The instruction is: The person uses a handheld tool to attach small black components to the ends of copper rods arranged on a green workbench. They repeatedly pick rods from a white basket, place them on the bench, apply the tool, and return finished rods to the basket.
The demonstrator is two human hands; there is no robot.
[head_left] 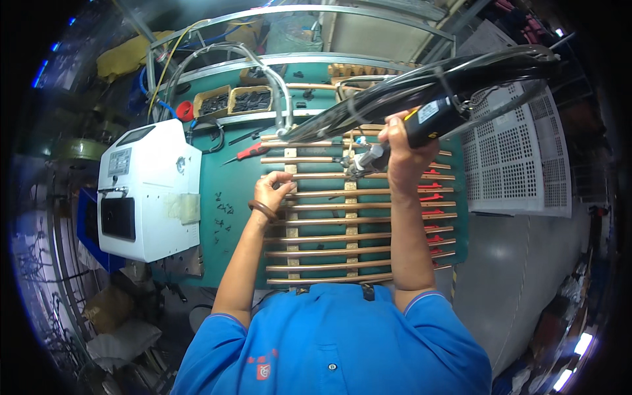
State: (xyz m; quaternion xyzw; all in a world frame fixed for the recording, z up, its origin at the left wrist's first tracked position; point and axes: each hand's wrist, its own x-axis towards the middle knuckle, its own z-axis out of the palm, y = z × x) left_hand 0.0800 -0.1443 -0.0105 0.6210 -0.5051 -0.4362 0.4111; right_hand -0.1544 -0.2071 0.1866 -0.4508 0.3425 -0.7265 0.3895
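My right hand (409, 148) is wrapped around a black handheld power tool (428, 122) with a bundle of cables running from it. The tool's metal nose (368, 158) is over a copper tube in the upper part of the row. At the left end of a copper tube (316, 176), my left hand (273, 191) pinches with thumb and fingers. Several more copper tubes (322, 251) lie side by side across notched wooden strips (293, 232). Red clips (431, 197) sit near their right ends. Beyond my left hand lies a red-handled screwdriver (250, 153).
A white machine (148, 191) stands at the left of the green tabletop (217, 257), with small black bits (224, 209) scattered beside it. Toward the back are bins of black parts (250, 100) and a red cup (184, 110). White perforated panels (513, 151) stand at the right.
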